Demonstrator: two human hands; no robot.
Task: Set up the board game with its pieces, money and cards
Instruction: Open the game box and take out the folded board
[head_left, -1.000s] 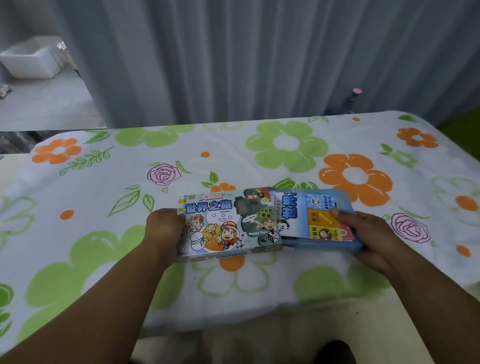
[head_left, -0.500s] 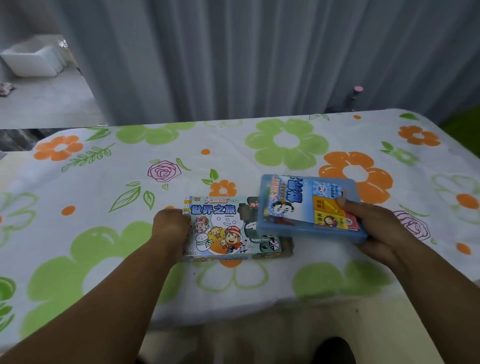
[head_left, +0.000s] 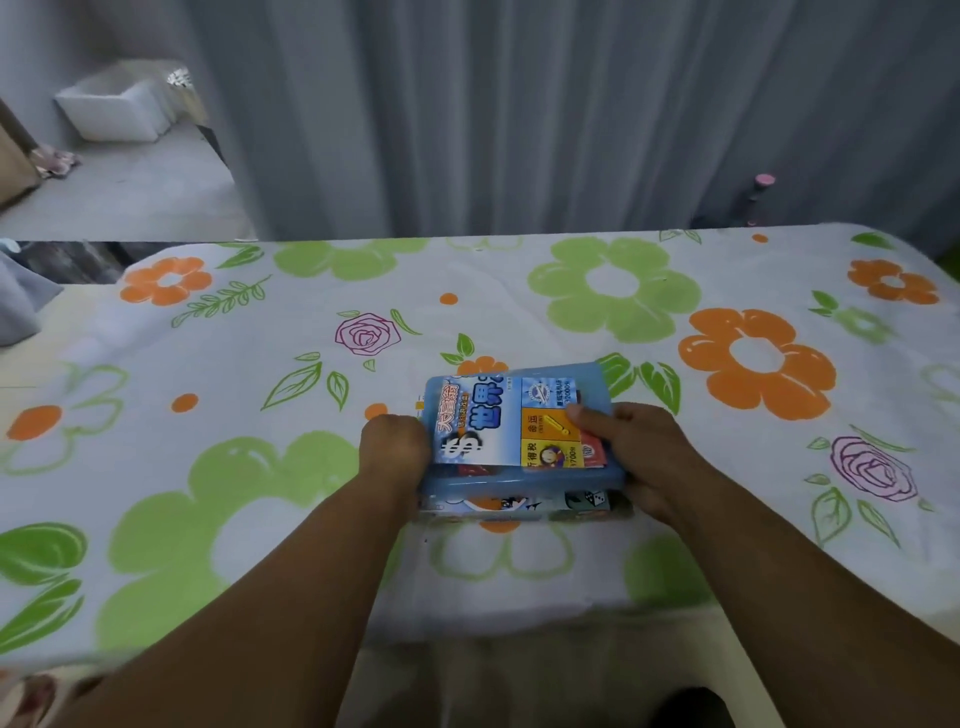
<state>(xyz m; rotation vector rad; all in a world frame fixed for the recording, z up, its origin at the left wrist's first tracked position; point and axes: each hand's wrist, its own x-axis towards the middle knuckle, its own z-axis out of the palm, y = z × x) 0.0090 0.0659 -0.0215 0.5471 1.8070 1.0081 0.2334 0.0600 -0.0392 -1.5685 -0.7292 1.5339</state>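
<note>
**Opening the game case over the table**

The flat blue plastic case (head_left: 498, 431) with a printed label lies in both hands just above the printed cardboard sleeve (head_left: 519, 504). The sleeve rests flat close to the table's front edge, about midway along it. The case covers most of the sleeve, and only the sleeve's near strip shows.

The right hand (head_left: 644, 457) clamps the case's right end, with the thumb (head_left: 582, 415) pressed on the label and the fingers tucked out of sight underneath. The left hand (head_left: 395, 447) is curled against the left ends of the case and sleeve. Its fingers are hidden, so I cannot tell which of the two it grips.

The step in hand looks like getting the case clear and open. To do it well:

- Keep the case level, since loose pieces, money and cards probably sit inside.
- Set it on the flowered tablecloth (head_left: 260, 493) further from the front edge before unlatching it, so nothing spills over the edge.
- Push the sleeve towards a side edge to free the middle for the board.
- Open the lid slowly with one hand while the other pins the base.

A grey curtain (head_left: 519, 104) hangs beyond the table's far edge.
</note>
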